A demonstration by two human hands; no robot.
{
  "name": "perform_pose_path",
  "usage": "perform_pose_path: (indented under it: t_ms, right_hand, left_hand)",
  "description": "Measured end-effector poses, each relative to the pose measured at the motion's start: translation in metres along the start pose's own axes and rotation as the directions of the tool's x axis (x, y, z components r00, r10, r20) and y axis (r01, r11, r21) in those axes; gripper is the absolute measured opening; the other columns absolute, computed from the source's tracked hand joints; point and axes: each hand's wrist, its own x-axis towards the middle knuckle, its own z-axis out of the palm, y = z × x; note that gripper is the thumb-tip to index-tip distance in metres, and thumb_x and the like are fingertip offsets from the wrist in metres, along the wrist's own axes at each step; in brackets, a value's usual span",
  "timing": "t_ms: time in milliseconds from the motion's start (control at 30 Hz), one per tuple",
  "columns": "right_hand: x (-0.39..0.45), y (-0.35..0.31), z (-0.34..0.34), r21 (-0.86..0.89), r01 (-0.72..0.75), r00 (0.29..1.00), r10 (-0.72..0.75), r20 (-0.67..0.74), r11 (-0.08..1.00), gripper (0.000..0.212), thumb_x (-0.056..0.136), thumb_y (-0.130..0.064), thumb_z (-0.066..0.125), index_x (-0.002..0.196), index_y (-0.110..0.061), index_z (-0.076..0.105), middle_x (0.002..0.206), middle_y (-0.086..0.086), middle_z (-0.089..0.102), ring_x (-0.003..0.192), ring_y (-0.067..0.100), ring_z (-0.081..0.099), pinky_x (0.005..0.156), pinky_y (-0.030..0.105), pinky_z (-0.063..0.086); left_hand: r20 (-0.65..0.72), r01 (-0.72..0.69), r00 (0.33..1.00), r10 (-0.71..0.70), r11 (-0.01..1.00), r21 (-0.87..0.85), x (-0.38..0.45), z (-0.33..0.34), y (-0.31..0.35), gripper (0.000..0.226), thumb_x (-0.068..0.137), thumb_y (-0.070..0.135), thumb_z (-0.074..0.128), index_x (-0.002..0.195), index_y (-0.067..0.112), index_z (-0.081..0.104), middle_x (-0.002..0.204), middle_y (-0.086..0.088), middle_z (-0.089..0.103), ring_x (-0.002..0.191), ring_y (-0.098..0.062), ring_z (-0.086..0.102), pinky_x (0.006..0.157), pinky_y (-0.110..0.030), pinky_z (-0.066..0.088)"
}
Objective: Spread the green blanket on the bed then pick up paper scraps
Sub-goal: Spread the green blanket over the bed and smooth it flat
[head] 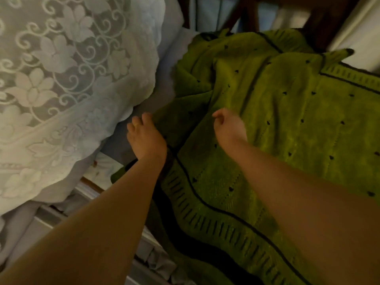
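Note:
The green knitted blanket (277, 112) with small dark eyelets and a ribbed border lies rumpled over the right part of the bed. My left hand (145, 136) is at the blanket's left edge, fingers curled onto the fabric there. My right hand (229, 126) hovers over the blanket's middle with fingers bent inward; whether it pinches the cloth is unclear. No paper scraps are visible.
A white lace-covered pillow (67, 83) fills the left side, on a pale bedsheet (164, 87). The bed's frame edge (88, 190) runs along the lower left. Dark wooden furniture (320, 23) stands beyond the blanket at the top right.

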Motion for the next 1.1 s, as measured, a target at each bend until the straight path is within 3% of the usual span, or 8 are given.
perform_pose_path:
  t_ms: [100,233,367,600,667,733,900,1100]
  right_hand:
    - [0.03,-0.024,0.02,0.006,0.055,0.998,-0.055,0.012,0.998,0.026,0.097,-0.018,0.042,0.117,-0.024,0.057,0.115,0.005,0.061,0.091,0.022,0.062,0.061,0.025,0.043]
    - [0.066,-0.048,0.035,-0.034,0.124,0.992,-0.125,-0.03,0.992,0.027,0.096,-0.019,0.046,0.12,-0.019,0.058,0.121,0.008,0.06,0.103,0.023,0.06,0.078,0.025,0.043]
    - [0.095,-0.063,0.056,-0.152,0.104,0.994,-0.099,0.042,0.983,0.043,0.097,-0.037,0.048,0.131,-0.011,0.053,0.132,0.013,0.055,0.119,0.03,0.055,0.098,0.032,0.042]
    - [0.104,-0.076,0.107,-0.596,0.08,0.895,0.206,0.396,0.799,0.1,0.077,-0.083,0.036,0.151,-0.016,0.026,0.157,0.013,0.025,0.143,0.034,0.027,0.117,0.049,0.021]
    - [0.1,-0.072,0.119,-0.775,0.06,0.882,0.33,0.336,0.63,0.11,0.067,-0.085,0.046,0.153,-0.02,0.02,0.158,0.008,0.02,0.143,0.035,0.022,0.112,0.054,0.024]
    - [0.092,-0.066,0.128,-0.82,-0.046,0.92,0.343,0.187,0.57,0.087,0.082,-0.06,0.054,0.151,-0.017,0.022,0.152,0.008,0.022,0.137,0.033,0.024,0.108,0.052,0.033]
    - [0.086,-0.082,0.12,-0.495,-0.248,0.963,0.267,-0.034,0.833,0.043,0.102,-0.013,0.032,0.143,-0.001,0.035,0.149,0.018,0.031,0.136,0.035,0.033,0.111,0.041,0.029]
    - [0.077,-0.149,0.145,0.054,-0.361,0.849,0.304,0.433,0.931,0.026,0.101,-0.017,0.043,0.122,-0.007,0.055,0.14,0.012,0.049,0.124,0.028,0.051,0.088,0.034,0.045]
  left_hand:
    - [0.023,0.17,0.985,-0.168,0.979,-0.113,0.039,0.005,-0.011,0.042,0.091,-0.001,0.043,0.132,0.01,0.044,0.136,-0.015,0.045,0.126,-0.035,0.041,0.103,-0.043,0.035]
    - [0.365,0.338,0.894,-0.261,0.926,-0.166,0.067,0.018,-0.034,0.051,0.095,0.016,0.051,0.142,0.005,0.035,0.135,-0.02,0.051,0.123,-0.037,0.051,0.099,-0.04,0.041]
    - [0.612,0.082,0.789,0.05,0.979,-0.186,0.041,0.034,-0.041,0.11,0.065,0.072,0.068,0.147,0.01,0.029,0.145,-0.013,0.042,0.133,-0.033,0.041,0.11,-0.045,0.036]
    - [0.62,-0.241,0.764,0.181,0.97,0.013,-0.013,0.051,-0.017,0.056,0.088,0.054,0.057,0.124,0.012,0.056,0.126,-0.009,0.059,0.116,-0.029,0.056,0.091,-0.037,0.046]
    - [0.566,-0.345,0.778,0.27,0.938,0.026,-0.02,0.051,-0.013,0.047,0.091,0.052,0.052,0.116,0.013,0.061,0.12,-0.009,0.061,0.113,-0.028,0.057,0.089,-0.036,0.044]
    - [0.561,-0.372,0.775,0.293,0.928,0.029,-0.019,0.045,-0.015,0.054,0.09,0.057,0.051,0.119,0.013,0.06,0.123,-0.009,0.059,0.117,-0.028,0.052,0.097,-0.039,0.039]
    - [0.614,-0.198,0.786,0.078,0.971,0.131,0.017,0.016,-0.057,0.047,0.089,0.048,0.06,0.12,0.012,0.058,0.124,-0.008,0.058,0.118,-0.027,0.053,0.097,-0.037,0.039]
    - [0.38,0.008,0.9,-0.215,0.878,0.478,0.037,-0.024,-0.145,0.02,0.095,0.014,0.052,0.111,0.011,0.064,0.114,-0.008,0.064,0.108,-0.027,0.061,0.09,-0.035,0.046]
